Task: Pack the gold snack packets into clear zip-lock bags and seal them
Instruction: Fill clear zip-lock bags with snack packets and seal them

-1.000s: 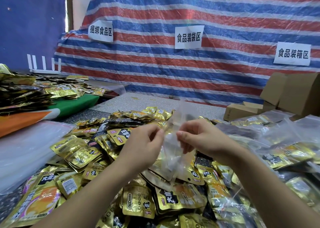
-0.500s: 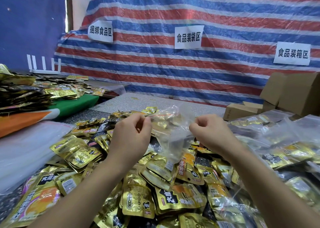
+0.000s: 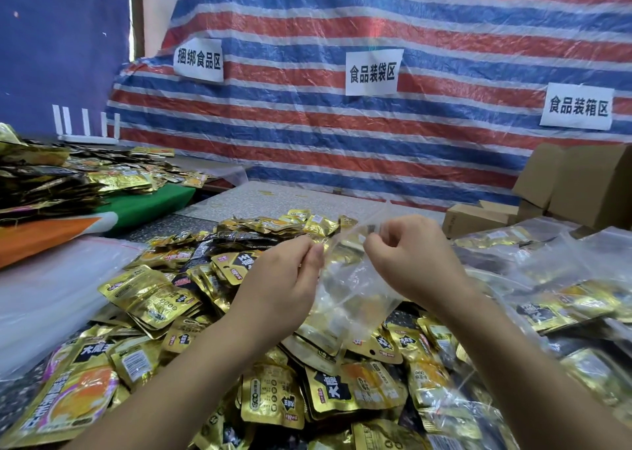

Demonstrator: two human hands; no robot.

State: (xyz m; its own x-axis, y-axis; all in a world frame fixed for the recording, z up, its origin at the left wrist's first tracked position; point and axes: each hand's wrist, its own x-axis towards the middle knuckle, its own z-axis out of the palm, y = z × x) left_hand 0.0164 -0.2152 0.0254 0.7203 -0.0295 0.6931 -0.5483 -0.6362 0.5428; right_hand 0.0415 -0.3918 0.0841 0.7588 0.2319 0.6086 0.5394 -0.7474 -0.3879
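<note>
Both hands hold a clear zip-lock bag (image 3: 345, 289) up over the heap of gold snack packets (image 3: 273, 364): the left hand (image 3: 284, 278) and right hand (image 3: 410, 258) each pinch its top edge. Best to part the mouth evenly before filling. Whether the bag holds anything is hard to make out.

Three white paper signs hang on the striped tarp above my hands: the left sign (image 3: 199, 60) reads 捆绑食品区, the middle sign (image 3: 373, 72) 食品装袋区, the right sign (image 3: 577, 106) 食品装箱区. The gold snack packets (image 3: 333, 386) at lower centre show 大魔王 only in part; their smaller print is unreadable.
</note>
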